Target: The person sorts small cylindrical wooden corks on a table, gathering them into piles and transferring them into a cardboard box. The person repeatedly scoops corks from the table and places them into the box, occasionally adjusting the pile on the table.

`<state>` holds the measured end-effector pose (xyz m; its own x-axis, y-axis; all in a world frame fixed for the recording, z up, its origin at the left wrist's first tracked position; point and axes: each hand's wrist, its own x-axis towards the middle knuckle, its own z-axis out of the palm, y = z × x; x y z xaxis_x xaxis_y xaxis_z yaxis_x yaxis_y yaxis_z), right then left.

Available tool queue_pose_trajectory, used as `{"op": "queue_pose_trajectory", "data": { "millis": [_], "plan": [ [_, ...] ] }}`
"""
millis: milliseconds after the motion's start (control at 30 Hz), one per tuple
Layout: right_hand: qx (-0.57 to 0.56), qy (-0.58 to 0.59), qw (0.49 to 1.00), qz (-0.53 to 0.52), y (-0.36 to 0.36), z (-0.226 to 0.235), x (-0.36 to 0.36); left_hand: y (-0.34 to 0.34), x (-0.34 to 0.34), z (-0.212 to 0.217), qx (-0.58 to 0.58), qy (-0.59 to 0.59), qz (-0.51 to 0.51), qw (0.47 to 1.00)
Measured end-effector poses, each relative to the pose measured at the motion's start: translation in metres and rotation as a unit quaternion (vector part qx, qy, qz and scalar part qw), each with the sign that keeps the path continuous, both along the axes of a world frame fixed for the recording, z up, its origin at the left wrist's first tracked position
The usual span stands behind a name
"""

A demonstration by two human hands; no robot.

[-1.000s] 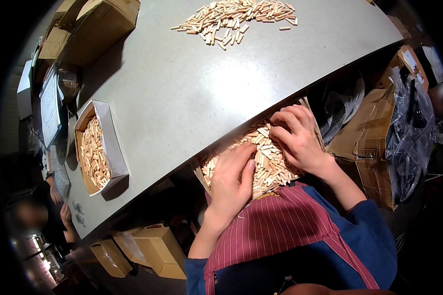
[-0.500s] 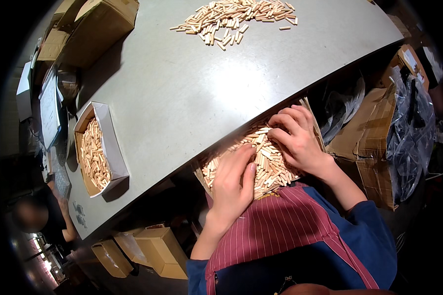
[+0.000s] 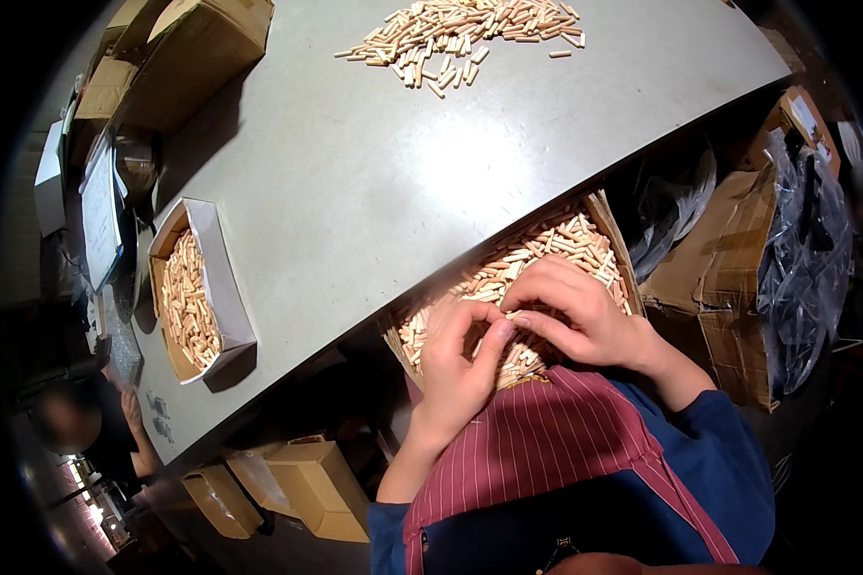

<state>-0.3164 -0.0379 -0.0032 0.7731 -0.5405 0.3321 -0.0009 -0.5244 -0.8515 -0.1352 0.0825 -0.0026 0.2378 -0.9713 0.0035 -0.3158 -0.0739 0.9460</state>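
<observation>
A cardboard box [image 3: 607, 218] full of short wooden dowels [image 3: 547, 244] rests on my lap, partly tucked under the grey table's [image 3: 374, 192] near edge. Both my hands are down in it. My left hand [image 3: 455, 364] has its fingers curled, thumb and forefinger pinched together among the dowels. My right hand [image 3: 585, 316] is cupped over the dowels beside it, and its fingertips touch those of the left. The dowels under my palms are hidden.
A loose pile of dowels [image 3: 470, 29] lies at the table's far side. A white tray [image 3: 222, 287] of dowels sits at its left. Cardboard boxes [image 3: 201, 48] stand at the far left, more boxes [image 3: 729, 278] and plastic bags [image 3: 805, 259] at my right. Another person [image 3: 67, 422] is at the lower left.
My left hand has gone from lying flat on the dowels to curled and pinched. My right hand has drawn in toward it until the fingertips meet.
</observation>
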Motion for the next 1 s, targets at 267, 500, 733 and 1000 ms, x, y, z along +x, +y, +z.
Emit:
{"op": "queue_pose_trajectory", "data": {
  "millis": [267,500,733,1000],
  "plan": [
    [0.114,-0.005,0.993,-0.019,0.009,0.0,0.002,-0.002,0.002,-0.005,-0.039,-0.003,0.024,0.999],
    [0.042,-0.011,0.999,0.0,0.007,0.0,0.005,0.002,0.008,-0.004,-0.033,-0.106,-0.004,0.994],
    [0.139,0.005,0.99,-0.02,0.008,-0.002,0.005,0.003,0.002,-0.003,0.011,0.158,0.066,0.985],
    [0.2,-0.004,0.979,-0.044,0.01,-0.003,0.003,0.003,-0.002,-0.001,0.019,0.214,0.024,0.976]
  ]
}}
